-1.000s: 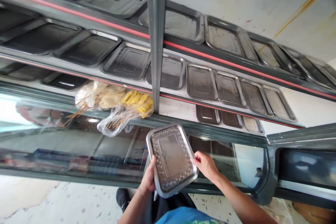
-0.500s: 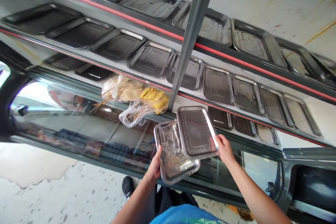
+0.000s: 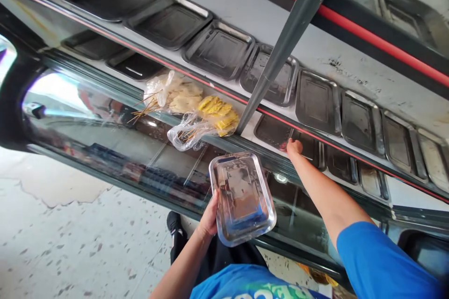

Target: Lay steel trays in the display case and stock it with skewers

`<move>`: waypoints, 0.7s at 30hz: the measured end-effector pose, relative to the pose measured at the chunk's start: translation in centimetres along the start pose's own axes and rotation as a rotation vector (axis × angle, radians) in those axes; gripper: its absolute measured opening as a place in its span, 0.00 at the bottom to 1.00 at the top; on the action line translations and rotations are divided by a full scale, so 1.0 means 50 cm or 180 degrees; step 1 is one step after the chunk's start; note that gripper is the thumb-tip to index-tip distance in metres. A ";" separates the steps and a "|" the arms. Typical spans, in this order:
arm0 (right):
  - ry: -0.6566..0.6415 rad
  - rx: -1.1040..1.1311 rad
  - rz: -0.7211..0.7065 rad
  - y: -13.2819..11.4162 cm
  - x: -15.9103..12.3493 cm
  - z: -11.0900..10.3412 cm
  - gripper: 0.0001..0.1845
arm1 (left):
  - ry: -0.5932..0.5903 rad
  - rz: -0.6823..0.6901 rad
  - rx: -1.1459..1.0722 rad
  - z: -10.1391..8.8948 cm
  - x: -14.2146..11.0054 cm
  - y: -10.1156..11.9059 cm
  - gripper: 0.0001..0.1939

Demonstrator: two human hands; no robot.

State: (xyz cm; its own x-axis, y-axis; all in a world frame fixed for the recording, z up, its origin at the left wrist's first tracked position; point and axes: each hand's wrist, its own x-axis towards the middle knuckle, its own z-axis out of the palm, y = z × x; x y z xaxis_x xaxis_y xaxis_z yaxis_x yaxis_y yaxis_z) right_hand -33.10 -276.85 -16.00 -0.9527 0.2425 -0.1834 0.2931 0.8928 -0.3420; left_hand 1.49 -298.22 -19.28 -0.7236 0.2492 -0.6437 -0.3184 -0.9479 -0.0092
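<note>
My left hand [image 3: 209,218] grips the left edge of a shiny steel tray [image 3: 242,198], held tilted in front of the glass display case [image 3: 105,149]. My right hand [image 3: 293,146] reaches forward over the case's top rail and rests at the near edge of a dark steel tray [image 3: 274,131] lying on the lowest shelf. Its fingers are mostly hidden behind the rail, so their grip is unclear. A grey slanted post [image 3: 291,39] rises just left of that tray.
Rows of steel trays [image 3: 317,102] line the stepped shelves, edged with red strips [image 3: 336,14]. Plastic bags of skewers [image 3: 189,110] lie on the case top at left. Speckled floor [image 3: 70,243] lies below; my black shoe [image 3: 174,221] shows.
My right hand carried the upper tray away from the one in my left hand and set it down on the lowest shelf. The view swung down and closer.
</note>
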 end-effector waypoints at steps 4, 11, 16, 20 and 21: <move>-0.0224 -0.0466 -0.0015 0.005 0.003 -0.022 0.19 | -0.0010 -0.0009 -0.0042 -0.004 -0.011 0.005 0.27; -0.0378 -0.1151 -0.0228 -0.013 0.001 -0.028 0.16 | -0.0381 0.0117 -0.0096 0.004 -0.013 -0.002 0.20; -0.0383 -0.1376 -0.0261 -0.036 0.000 -0.028 0.15 | -0.0334 0.0119 -0.0142 0.007 -0.011 -0.010 0.19; -0.0234 -0.1471 -0.0435 -0.054 -0.030 -0.060 0.16 | -0.0431 0.0150 -0.0076 0.014 -0.013 -0.008 0.21; -0.0190 -0.1427 -0.0530 -0.053 -0.052 -0.070 0.17 | -0.0474 0.0120 -0.0018 0.016 -0.012 -0.007 0.24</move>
State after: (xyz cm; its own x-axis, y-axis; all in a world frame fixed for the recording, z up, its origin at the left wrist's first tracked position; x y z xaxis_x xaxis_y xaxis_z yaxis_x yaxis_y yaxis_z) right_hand -31.67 -278.52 -11.41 -0.9735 0.0719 -0.2169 0.0608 0.9965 0.0574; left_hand 1.56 -297.90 -18.26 -0.8179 0.2398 -0.5231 -0.2862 -0.9581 0.0081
